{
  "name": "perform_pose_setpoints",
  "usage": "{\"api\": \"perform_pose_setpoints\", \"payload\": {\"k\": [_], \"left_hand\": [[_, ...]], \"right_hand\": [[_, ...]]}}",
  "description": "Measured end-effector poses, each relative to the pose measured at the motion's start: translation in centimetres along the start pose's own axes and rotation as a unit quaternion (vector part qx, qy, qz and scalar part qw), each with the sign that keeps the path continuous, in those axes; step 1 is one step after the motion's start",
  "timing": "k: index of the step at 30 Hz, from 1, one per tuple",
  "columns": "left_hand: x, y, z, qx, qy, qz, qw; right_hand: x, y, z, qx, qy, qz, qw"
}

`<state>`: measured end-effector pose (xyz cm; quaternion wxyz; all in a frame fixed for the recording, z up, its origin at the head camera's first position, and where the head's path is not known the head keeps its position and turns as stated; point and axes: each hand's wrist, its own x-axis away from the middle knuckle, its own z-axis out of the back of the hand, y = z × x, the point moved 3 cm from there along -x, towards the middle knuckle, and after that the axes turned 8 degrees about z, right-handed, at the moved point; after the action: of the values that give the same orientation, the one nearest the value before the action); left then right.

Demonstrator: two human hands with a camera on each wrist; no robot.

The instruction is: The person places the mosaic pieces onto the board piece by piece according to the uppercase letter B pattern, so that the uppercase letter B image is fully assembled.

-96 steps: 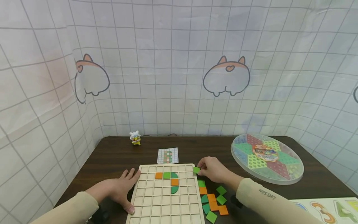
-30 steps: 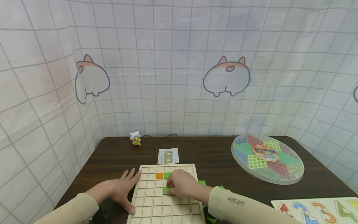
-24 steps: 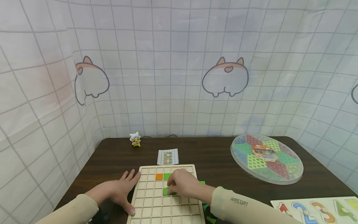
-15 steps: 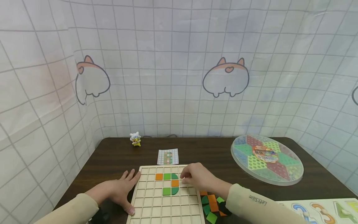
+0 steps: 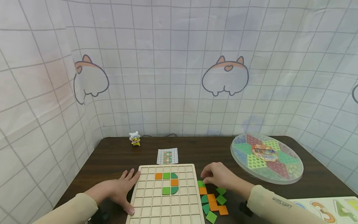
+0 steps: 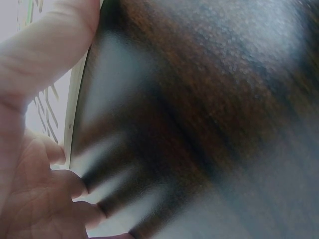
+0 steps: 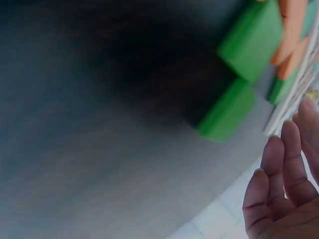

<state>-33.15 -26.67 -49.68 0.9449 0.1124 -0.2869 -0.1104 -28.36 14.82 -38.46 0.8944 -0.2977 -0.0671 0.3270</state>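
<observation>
A pale wooden grid board (image 5: 156,207) lies flat on the dark table. In its cells sit an orange square tile (image 5: 158,176), a green square tile (image 5: 166,175), another orange tile (image 5: 174,182), a lower green tile (image 5: 166,190) and two dark green rounded tiles (image 5: 174,190). My left hand (image 5: 120,188) rests with spread fingers along the board's left edge. Past the right edge, my right hand (image 5: 221,175) hovers by a loose green tile (image 5: 201,183), its fingers loosely bent. The right wrist view shows nothing between the fingers (image 7: 294,169).
Several loose orange tiles (image 5: 213,206) and green tiles (image 5: 221,199) lie right of the board. Behind it is a printed pattern card (image 5: 167,156). A small figurine (image 5: 135,138), a round Chinese checkers box (image 5: 267,158) and a number puzzle board (image 5: 324,208) stand farther out.
My right hand carried a green square tile onto the board, left it beside the lower rounded tile, then moved back right to the loose tiles. The left hand stayed put.
</observation>
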Motion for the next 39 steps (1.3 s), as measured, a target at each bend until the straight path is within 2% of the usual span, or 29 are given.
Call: {"api": "perform_pose_setpoints", "payload": {"k": [7,13,20,29,39], "left_hand": [[-0.3,-0.3,0.0,0.005,-0.004,-0.008,0.9999],[-0.7,-0.7,-0.1,0.009,-0.012,-0.008,0.9999],[-0.4,-0.4,-0.1,0.003,-0.005,-0.006,1.0],[-0.4,-0.4,-0.1,0.004,-0.004,-0.004,1.0],[-0.8,-0.7,-0.2,0.005,-0.011,-0.006,0.9999]], "right_hand": [[0.2,1.2,-0.5,0.002,-0.019,-0.01,0.9998],[-0.4,1.2,-0.8,-0.011,-0.018,-0.013,0.9997],[-0.7,1.0,-0.9,-0.019,-0.015,-0.03,0.9992],[-0.7,1.1,-0.9,0.007,0.001,-0.042,0.9991],[-0.9,1.5,-0.9,0.007,-0.015,-0.051,0.9986]]}}
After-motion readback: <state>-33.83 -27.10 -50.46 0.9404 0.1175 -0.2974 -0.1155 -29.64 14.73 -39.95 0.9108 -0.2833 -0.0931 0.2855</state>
